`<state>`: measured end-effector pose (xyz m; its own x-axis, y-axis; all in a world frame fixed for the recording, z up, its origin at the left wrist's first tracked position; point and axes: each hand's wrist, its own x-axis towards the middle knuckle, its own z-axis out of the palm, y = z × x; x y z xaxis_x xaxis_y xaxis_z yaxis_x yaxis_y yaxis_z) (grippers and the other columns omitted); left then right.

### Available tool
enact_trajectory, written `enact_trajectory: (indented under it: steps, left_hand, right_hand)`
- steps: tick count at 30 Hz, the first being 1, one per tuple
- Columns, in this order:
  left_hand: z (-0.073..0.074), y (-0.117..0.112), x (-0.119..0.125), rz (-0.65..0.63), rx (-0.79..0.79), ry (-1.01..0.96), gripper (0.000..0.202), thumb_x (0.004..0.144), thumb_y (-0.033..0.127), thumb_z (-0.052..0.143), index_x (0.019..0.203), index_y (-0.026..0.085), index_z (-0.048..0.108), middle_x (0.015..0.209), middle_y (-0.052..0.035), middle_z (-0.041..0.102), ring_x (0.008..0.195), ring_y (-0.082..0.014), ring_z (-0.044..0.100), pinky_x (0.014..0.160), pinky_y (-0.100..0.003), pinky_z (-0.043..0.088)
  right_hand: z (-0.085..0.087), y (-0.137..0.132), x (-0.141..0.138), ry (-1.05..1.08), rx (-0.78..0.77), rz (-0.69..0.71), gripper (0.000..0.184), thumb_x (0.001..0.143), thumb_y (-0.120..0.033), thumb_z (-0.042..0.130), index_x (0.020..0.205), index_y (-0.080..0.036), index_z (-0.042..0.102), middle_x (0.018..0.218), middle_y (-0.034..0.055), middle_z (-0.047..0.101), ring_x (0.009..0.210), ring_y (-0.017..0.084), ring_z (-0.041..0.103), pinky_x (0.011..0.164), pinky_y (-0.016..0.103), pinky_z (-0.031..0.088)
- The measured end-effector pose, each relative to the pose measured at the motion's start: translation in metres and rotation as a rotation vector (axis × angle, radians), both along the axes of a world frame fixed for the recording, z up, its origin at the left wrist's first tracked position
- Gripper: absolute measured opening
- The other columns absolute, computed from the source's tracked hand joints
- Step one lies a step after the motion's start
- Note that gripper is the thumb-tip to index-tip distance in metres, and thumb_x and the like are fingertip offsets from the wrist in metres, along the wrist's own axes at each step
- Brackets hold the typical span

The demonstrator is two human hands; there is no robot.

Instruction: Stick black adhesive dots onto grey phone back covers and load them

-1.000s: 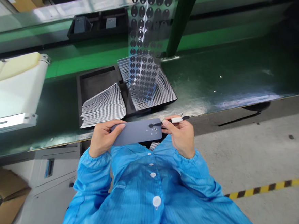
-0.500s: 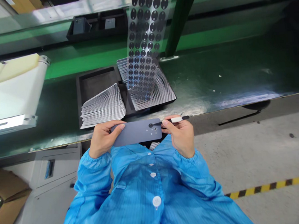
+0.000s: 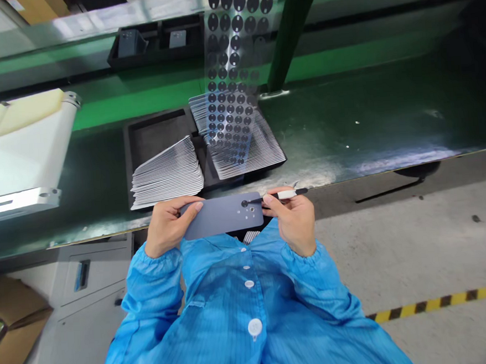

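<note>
My left hand point(image 3: 169, 225) is closed on the left end of a blue-grey phone back cover point(image 3: 220, 216), thumb on top and fingers behind. The cover lies level in front of my chest, with several small holes near its right end. My right hand point(image 3: 293, 217) pinches a thin black pen-like tool point(image 3: 286, 194) with a white band. Its narrow tip points left and meets a black round sticker point(image 3: 245, 203) at the cover's camera area. Whether the sticker is pressed down I cannot tell. Fingers of my right hand are partly hidden by the cover's right edge.
A black tray point(image 3: 156, 124) on the green bench holds fanned rows of covers point(image 3: 170, 176). A clear sheet of black round stickers point(image 3: 231, 102) hangs over the right row. White equipment point(image 3: 16, 153) stands left, a green post point(image 3: 289, 40) behind, another tray point(image 3: 154, 52) farther back.
The hanging sticker sheet has shifted slightly to the left. My hands, the cover and the tool look nearly the same.
</note>
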<state>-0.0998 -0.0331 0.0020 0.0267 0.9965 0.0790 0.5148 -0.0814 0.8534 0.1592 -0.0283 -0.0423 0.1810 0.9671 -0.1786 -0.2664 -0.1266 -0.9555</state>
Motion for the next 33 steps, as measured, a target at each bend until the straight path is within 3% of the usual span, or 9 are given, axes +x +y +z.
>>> enact_trajectory:
  steps: [17,33]
  left_hand:
    - [0.0008,-0.0009,0.0015,0.009,-0.003,-0.019,0.018,0.087,0.031,0.068,0.091,0.02,0.081,0.091,-0.0048,0.079,0.083,-0.0194,0.073,0.067,-0.023,0.056]
    - [-0.0042,-0.0056,0.0043,0.071,-0.034,-0.017,0.019,0.086,0.033,0.069,0.089,0.019,0.082,0.088,-0.0057,0.079,0.074,-0.0177,0.071,0.058,-0.021,0.052]
  right_hand:
    - [-0.0011,-0.0008,-0.0008,-0.005,0.007,-0.002,0.031,0.07,-0.041,0.086,0.086,-0.02,0.071,0.073,-0.0008,0.071,0.07,0.018,0.074,0.061,0.028,0.065]
    - [0.0011,-0.0044,-0.004,-0.008,0.065,-0.035,0.027,0.072,-0.039,0.084,0.084,-0.02,0.07,0.071,-0.0007,0.071,0.066,0.018,0.073,0.063,0.032,0.065]
